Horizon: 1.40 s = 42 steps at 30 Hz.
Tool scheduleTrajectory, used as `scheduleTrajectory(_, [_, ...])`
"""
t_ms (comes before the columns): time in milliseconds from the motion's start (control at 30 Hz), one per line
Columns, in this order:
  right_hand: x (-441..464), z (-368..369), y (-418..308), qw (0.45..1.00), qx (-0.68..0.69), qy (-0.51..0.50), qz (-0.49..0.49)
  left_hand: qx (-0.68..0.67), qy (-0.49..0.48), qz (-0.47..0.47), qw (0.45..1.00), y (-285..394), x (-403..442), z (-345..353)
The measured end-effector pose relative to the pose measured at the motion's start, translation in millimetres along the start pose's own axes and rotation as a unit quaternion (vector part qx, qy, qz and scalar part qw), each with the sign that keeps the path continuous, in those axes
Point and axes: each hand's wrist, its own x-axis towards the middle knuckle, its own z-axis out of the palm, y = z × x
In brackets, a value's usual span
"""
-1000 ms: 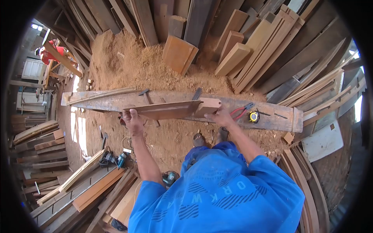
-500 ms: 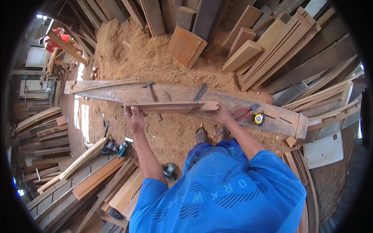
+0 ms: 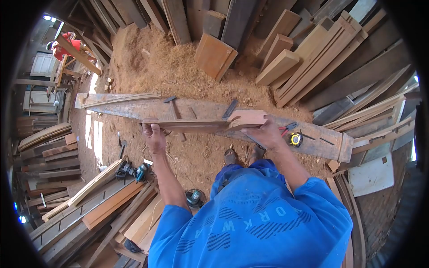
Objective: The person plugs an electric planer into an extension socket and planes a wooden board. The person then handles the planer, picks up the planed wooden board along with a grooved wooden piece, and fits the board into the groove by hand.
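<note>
My left hand (image 3: pixel 155 137) is closed on the left end of a long, narrow wooden board (image 3: pixel 192 126), thumb towards me. My right hand (image 3: pixel 264 134) grips a paler wooden piece (image 3: pixel 248 118) with a notched end, which meets the board's right end at an angle; I cannot tell whether the two are joined. Both are held above a long plank bench (image 3: pixel 120 110). Partly behind the board lies a hammer (image 3: pixel 173 107). A dark-bladed square (image 3: pixel 230 108) rests just beyond the paler piece. Red-handled pliers (image 3: pixel 289 127) and a yellow tape measure (image 3: pixel 296 139) lie right of my right hand.
A thin wooden strip (image 3: pixel 120 100) lies on the bench's left part. Sawdust (image 3: pixel 152 58) covers the floor beyond, with leaning boards (image 3: pixel 321 58) at the back right. Power tools (image 3: pixel 195 198) and stacked timber (image 3: pixel 109 207) are at my left. A person in red (image 3: pixel 67 47) is far left.
My right hand has moved right and slightly away from me, turning the paler piece so more of its face shows. It now covers part of the pliers. My left hand has barely moved.
</note>
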Motion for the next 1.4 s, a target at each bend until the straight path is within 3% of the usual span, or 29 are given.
scheduleTrajectory(167, [-6, -25, -30, 0.989, 0.097, 0.061, -0.091, 0.085, 0.021, 0.010, 0.996, -8, -2, -6])
scheduleTrajectory(400, [-7, -55, -10, 0.992, 0.017, 0.101, -0.073, 0.264, -0.039, 0.010, 0.964, 45, -18, 39])
scheduleTrajectory(500, [-17, -54, -28, 0.991, 0.011, 0.107, -0.082, 0.235, -0.036, 0.033, 0.971, 34, -28, 37])
scheduleTrajectory(600, [-16, -70, -72, 0.982, -0.172, 0.030, -0.067, 0.274, -0.056, 0.046, 0.959, 44, -31, 47])
scheduleTrajectory(700, [-16, -77, -113, 0.866, -0.485, -0.035, -0.118, 0.236, -0.091, 0.026, 0.967, 50, -33, 55])
scheduleTrajectory(800, [-9, -76, -129, 0.829, -0.542, -0.105, -0.093, 0.200, -0.112, 0.016, 0.973, 48, -35, 59])
scheduleTrajectory(900, [0, -80, -123, 0.812, -0.568, -0.123, -0.050, 0.207, -0.128, 0.052, 0.969, 41, -32, 62])
scheduleTrajectory(1000, [1, -84, -111, 0.817, -0.559, -0.122, -0.076, 0.193, -0.139, 0.083, 0.968, 35, -29, 60])
scheduleTrajectory(1100, [2, -80, -113, 0.820, -0.545, -0.121, -0.124, 0.197, -0.132, 0.047, 0.970, 42, -29, 71])
scheduleTrajectory(1200, [10, -64, -125, 0.822, -0.531, -0.174, -0.110, 0.243, -0.157, 0.046, 0.956, 49, -24, 90])
scheduleTrajectory(1300, [10, -61, -120, 0.834, -0.508, -0.154, -0.153, 0.225, -0.165, 0.028, 0.960, 48, -21, 92])
scheduleTrajectory(1400, [10, -52, -126, 0.838, -0.492, -0.168, -0.165, 0.295, -0.171, 0.084, 0.936, 52, -19, 105])
